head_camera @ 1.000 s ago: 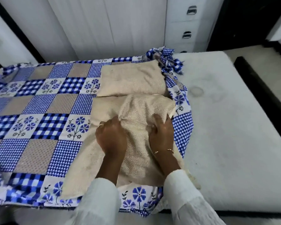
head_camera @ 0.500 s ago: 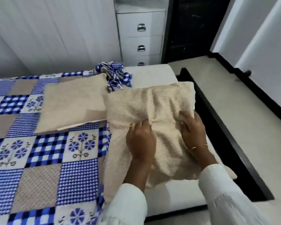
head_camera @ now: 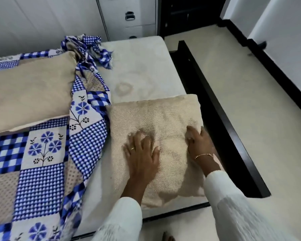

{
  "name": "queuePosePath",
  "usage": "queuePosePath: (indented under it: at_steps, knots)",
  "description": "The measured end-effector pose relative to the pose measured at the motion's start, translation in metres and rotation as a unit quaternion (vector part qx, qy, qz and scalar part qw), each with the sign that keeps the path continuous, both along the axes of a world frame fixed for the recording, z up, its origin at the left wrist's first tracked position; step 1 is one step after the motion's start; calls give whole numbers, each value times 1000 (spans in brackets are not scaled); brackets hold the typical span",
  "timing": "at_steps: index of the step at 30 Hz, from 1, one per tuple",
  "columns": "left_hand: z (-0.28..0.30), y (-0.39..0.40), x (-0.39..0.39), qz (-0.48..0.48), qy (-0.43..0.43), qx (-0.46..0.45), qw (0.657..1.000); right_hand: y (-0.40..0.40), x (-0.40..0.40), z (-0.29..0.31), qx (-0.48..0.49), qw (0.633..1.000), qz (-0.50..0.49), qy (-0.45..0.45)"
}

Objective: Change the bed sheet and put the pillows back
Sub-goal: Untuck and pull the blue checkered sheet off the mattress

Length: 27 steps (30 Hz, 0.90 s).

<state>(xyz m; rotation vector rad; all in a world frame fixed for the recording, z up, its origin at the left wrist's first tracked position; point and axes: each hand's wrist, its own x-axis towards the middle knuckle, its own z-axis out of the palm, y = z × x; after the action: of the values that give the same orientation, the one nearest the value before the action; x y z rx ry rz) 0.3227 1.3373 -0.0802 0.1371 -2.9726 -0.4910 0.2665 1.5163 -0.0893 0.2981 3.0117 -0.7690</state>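
Two beige woven pillows are in view, with one sheet. At the mattress's left side, the blue-and-white checked floral bed sheet [head_camera: 47, 153] covers the surface, its far corner bunched in a crumpled knot by the head edge. The first beige woven pillow [head_camera: 31, 94] lies flat on that sheet. The bare off-white mattress [head_camera: 142, 66] shows to the right. The second beige woven pillow [head_camera: 163, 136] lies on it at the right near corner, where the left hand [head_camera: 142, 157] presses down with fingers spread flat, and the right hand [head_camera: 200, 143] rests at its right edge, fingers curled over the fabric.
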Motion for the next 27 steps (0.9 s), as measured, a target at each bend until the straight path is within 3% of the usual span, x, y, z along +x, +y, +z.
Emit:
queuePosePath:
  at_steps: [4, 7, 12, 16, 21, 25, 27]
  knots:
    - [8, -13, -15, 43, 32, 115, 992, -37, -13, 18, 44, 995, -64, 57]
    - [22, -38, -32, 107, 71, 168, 977, -78, -29, 23, 36, 987, -7, 155]
    - [21, -128, -74, 168, 102, 134, 971, -179, -69, 31, 0, 966, 142, 218]
    - [21, -223, -117, 212, 89, 114, 966, -291, -109, 30, -72, 954, 222, 186]
    - [20, -348, -149, 276, 113, 62, 952, -418, -151, 31, -159, 936, 253, 186]
    - [11, -423, -168, 327, 55, 22, 943, -482, -187, 26, -98, 957, 239, 130]
    - [1, -438, -175, 331, 31, 30, 943, -498, -198, 20, -59, 983, 175, 15]
